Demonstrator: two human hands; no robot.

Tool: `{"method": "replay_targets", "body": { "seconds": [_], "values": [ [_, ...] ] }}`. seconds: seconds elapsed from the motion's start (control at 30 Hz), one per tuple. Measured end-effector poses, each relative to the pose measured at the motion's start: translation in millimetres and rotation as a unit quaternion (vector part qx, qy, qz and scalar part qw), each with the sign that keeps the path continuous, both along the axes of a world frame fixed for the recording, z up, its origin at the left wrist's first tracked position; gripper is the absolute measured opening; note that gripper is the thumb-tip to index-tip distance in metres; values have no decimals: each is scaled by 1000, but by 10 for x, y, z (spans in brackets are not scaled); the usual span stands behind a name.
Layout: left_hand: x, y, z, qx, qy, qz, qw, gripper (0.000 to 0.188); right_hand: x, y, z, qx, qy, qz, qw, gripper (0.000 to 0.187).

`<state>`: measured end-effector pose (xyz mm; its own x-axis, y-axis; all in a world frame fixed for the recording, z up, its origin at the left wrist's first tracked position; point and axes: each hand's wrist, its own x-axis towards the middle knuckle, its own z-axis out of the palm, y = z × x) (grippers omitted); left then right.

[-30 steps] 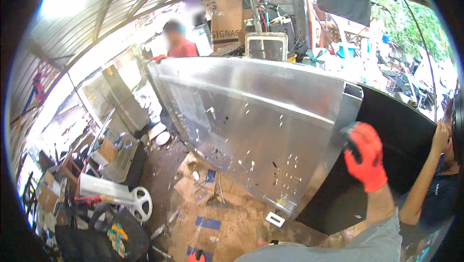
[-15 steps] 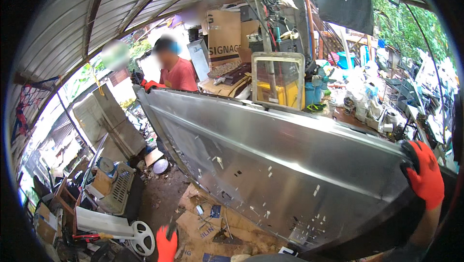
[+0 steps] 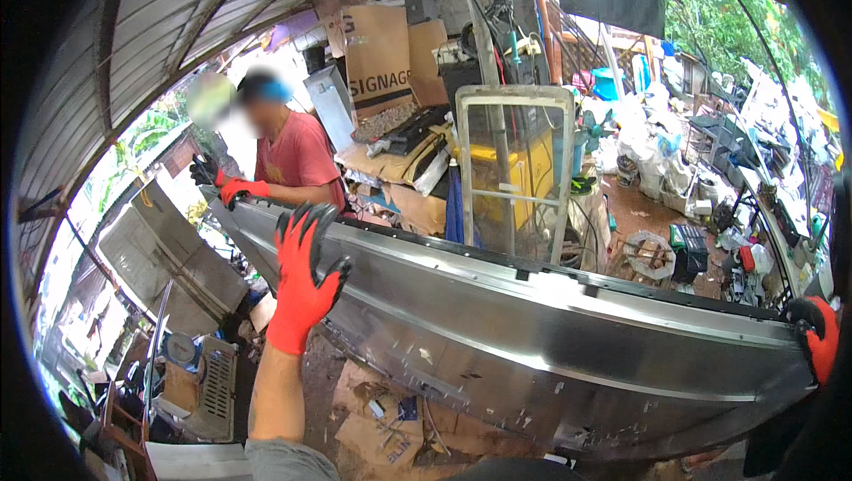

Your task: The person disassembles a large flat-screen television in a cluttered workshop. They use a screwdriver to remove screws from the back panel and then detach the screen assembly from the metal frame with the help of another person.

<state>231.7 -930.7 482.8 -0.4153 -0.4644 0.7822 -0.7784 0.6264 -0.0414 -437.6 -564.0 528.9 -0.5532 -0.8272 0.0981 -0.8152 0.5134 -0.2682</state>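
metal panel [image 3: 532, 339], right hand [image 3: 818, 337] on its end edge, left hand [image 3: 304, 275] raised near its top edge

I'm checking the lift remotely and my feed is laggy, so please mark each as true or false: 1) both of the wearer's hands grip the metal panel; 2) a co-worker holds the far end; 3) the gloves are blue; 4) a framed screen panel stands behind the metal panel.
1) False. The right hand grips the end of the metal panel, but the left hand is raised with fingers spread, in front of the top edge and not closed on it.
2) True. The co-worker's gloved hand is on the far end.
3) False. The gloves are red and black.
4) True. The framed screen panel stands upright behind it.
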Motion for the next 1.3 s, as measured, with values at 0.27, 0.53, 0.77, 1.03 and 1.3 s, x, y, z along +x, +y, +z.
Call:
{"method": "replay_targets", "body": {
  "seconds": [0.27,0.53,0.77,1.03,1.3],
  "values": [
    [145,-388,-73,40,-60,-50,996,68,413,-177,-396,-113,25,-19,993,39],
    [97,-346,379,91,-54,-123,987,36,801,-533,-85,-127,-56,70,988,28],
    [17,-609,598,405,-99,-194,888,29,978,-847,-38,-175,-171,28,969,21],
    [-91,-641,587,424,-80,-210,877,28,1003,-586,-37,-285,-247,59,924,27],
    [-36,-594,486,379,-25,-224,897,27,902,-697,-158,-400,-248,74,879,31]
  ]
}}
